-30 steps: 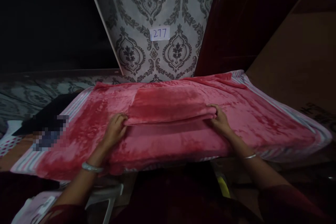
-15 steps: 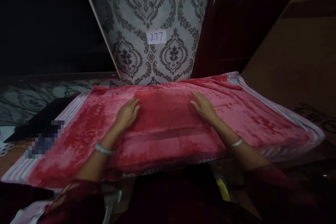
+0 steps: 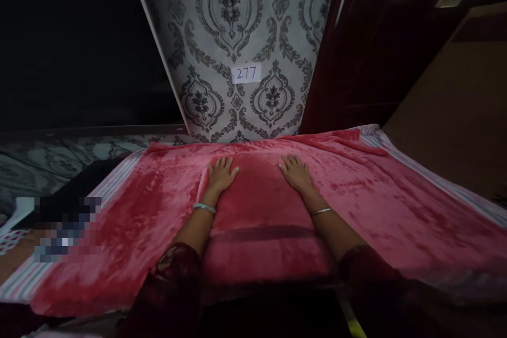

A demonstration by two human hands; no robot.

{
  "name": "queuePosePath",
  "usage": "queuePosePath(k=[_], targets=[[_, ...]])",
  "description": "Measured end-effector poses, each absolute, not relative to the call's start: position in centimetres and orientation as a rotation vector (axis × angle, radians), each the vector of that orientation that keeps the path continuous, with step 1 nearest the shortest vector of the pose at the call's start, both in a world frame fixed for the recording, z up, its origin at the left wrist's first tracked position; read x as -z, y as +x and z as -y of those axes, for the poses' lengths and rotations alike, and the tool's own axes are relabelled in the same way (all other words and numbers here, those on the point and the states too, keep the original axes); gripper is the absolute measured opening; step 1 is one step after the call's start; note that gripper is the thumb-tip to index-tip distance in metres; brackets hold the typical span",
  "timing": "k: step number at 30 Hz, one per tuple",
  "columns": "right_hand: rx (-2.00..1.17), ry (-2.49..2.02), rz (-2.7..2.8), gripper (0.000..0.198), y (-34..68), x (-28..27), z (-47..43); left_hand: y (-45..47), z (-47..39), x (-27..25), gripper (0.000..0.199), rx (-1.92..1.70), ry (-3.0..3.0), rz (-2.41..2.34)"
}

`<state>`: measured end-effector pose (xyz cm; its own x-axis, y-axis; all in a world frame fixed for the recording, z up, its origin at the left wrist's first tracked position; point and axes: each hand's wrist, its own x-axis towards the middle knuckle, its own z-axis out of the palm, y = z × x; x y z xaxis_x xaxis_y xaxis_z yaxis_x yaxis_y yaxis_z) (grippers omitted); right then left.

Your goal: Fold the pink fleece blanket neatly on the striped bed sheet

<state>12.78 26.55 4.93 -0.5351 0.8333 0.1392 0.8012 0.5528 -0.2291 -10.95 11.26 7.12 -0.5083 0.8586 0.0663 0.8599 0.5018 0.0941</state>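
Note:
A folded red plush cloth [image 3: 257, 195] lies in the middle, in front of me. My left hand [image 3: 222, 174] rests flat on its far left corner, fingers apart, with a bracelet on the wrist. On the far right edge of the cloth lies my right hand [image 3: 296, 171], palm down and fingers stretched forward; a thin bangle circles that wrist. Beneath spreads a larger pink-and-red plush blanket [image 3: 356, 195] with striped edges, covering the table. Whether the folded piece is separate from this blanket I cannot tell.
Patterned wallpaper with a paper label [image 3: 246, 73] reading 277 rises behind. A large dark screen [image 3: 79, 42] stands at the left. A dark red door [image 3: 364, 47] and a cardboard box [image 3: 455, 111] are at the right. A blurred patch [image 3: 67, 229] covers something at the left.
Both hands have moved forward from the sides of the folded cloth onto its far part, now flat with fingers spread. The camera view has shifted slightly.

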Motion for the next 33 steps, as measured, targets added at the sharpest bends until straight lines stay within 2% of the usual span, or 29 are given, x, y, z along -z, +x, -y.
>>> queuePosePath(k=[16, 26, 33], targets=[[-0.178, -1.369, 2.546, 0.061, 12.6, -4.3, -26.8, -11.1, -11.4, -6.2, 0.065, 0.224, -1.528, 2.741], [-0.291, -1.453, 2.566, 0.057, 12.5, -8.3, -25.7, -11.7, -10.3, -9.4, 0.055, 0.287, -1.541, 2.699], [-0.235, -0.894, 2.745, 0.055, 4.5, -10.4, -18.6, -8.8, -9.9, -8.3, 0.057, 0.281, -1.52, 2.661]])
